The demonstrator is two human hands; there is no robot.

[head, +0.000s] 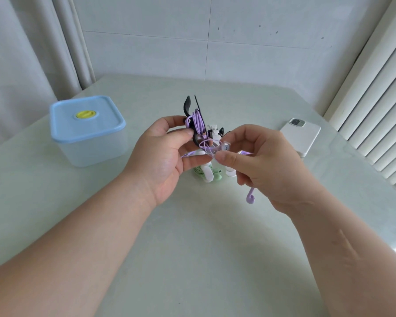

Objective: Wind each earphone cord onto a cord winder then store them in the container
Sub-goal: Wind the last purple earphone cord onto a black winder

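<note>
Container (pixel 87 131), blue lid on, stands on the table (pixel 192 248). Right of the container, raised off the tabletop: left hand (pixel 169 154) grips the black cord winder (pixel 194 136) with thumb and curled fingers, winder upright. Purple earphone cord (pixel 199 118) sits in several turns round it. A loose loop runs farther right of the container to the right hand (pixel 261 165), where thumb and forefinger pinch the cord beside an earbud (pixel 225 148). Purple curled end (pixel 250 197) hangs under that hand. Green-and-white bundle (pixel 206 173) on the table, partly hidden by the hands. White phone (pixel 303 136) lies farthest right of the container
</note>
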